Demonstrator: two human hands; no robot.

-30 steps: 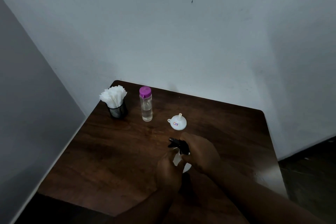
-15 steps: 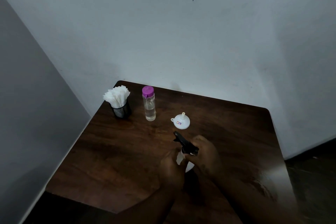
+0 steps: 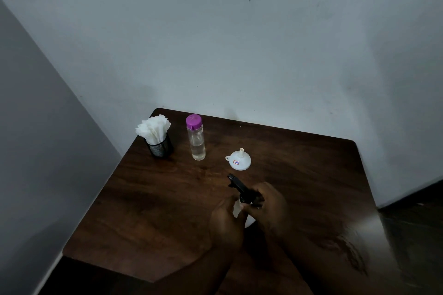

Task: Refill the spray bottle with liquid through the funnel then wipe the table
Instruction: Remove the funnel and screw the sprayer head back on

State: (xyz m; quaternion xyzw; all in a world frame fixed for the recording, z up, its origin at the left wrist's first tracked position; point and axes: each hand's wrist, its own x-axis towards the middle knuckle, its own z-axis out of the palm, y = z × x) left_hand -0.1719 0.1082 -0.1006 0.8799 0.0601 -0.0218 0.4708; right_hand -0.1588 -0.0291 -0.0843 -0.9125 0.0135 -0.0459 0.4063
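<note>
Dark wooden table point(image 3: 167, 199): just nearer than the white funnel point(image 3: 238, 161), the spray bottle point(image 3: 236, 208) stands. Left hand point(image 3: 225, 225) clasps its light, probably slippery body; right hand point(image 3: 273, 206) grips the black spray head point(image 3: 239, 185), best held at its collar.

A single head-worn view looks forward and down onto the table point(image 3: 148, 211) corner.

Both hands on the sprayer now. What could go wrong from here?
1. The right hand grips the black spray head while the left hand holds the white spray bottle; a slip could tip it onto the table.
2. The funnel sits mouth-down, spout up; it needs flipping and may wobble in the neck.
3. The purple-capped bottle is tall and narrow; a careless reach might topple it.
</note>
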